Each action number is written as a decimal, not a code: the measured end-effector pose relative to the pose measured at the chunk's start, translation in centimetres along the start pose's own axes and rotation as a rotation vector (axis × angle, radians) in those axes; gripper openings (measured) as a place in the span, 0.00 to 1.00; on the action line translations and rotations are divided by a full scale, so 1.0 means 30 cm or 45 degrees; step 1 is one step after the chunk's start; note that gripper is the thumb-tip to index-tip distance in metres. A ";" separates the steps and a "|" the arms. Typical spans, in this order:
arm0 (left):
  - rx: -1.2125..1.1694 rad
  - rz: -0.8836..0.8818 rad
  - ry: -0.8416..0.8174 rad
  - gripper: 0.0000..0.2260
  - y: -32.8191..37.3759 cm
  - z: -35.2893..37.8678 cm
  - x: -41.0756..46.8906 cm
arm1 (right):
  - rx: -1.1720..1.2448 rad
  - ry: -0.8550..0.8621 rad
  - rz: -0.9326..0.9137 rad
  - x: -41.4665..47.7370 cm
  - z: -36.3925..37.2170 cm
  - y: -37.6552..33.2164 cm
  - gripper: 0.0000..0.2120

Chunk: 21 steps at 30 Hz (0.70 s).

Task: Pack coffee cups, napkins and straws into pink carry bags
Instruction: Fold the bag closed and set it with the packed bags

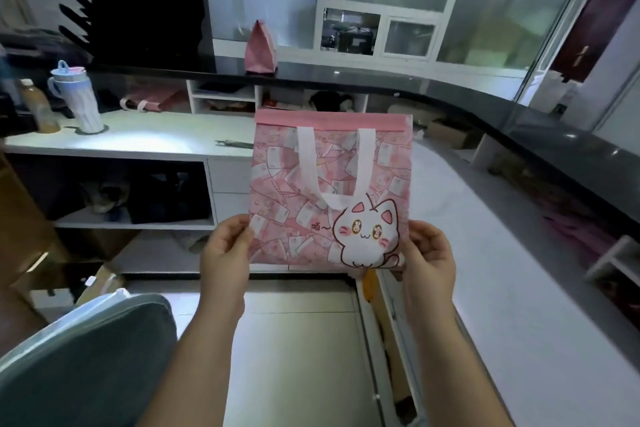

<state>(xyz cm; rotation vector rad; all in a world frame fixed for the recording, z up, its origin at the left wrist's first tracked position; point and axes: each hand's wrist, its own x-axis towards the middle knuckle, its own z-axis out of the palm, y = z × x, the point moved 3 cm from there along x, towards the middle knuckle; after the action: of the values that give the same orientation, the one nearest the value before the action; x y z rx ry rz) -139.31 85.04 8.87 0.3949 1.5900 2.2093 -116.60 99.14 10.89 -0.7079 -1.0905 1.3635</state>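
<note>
While both hands, left hand and right hand, pinch a flat, unfilled pink cat-print fabric carry bag, packing appears barely begun.

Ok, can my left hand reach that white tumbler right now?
Probably not yet: the left hand pinches the pink bag at its lower corner, and the tumbler stands far off to its left. The way looks free.

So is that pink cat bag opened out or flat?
Flat: the pink cat bag shows one smooth face, its handle lying against it.
</note>
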 end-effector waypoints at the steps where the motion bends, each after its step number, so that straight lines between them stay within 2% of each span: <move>1: -0.009 -0.013 -0.008 0.11 -0.018 0.019 0.064 | -0.005 0.004 -0.011 0.048 0.032 0.028 0.06; 7: -0.033 -0.177 -0.117 0.09 -0.154 0.146 0.430 | 0.019 0.078 -0.030 0.379 0.167 0.211 0.07; 15: -0.012 -0.100 -0.037 0.10 -0.261 0.410 0.985 | 0.066 -0.022 0.042 0.965 0.390 0.486 0.08; 21: 0.005 -0.002 0.024 0.09 -0.221 0.627 1.394 | 0.049 -0.127 0.072 1.462 0.621 0.617 0.09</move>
<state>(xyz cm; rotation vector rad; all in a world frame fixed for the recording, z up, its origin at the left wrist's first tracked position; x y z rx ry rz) -167.01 122.17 8.62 0.3750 1.6042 2.2158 -146.38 140.68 9.70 -0.6532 -1.1268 1.4776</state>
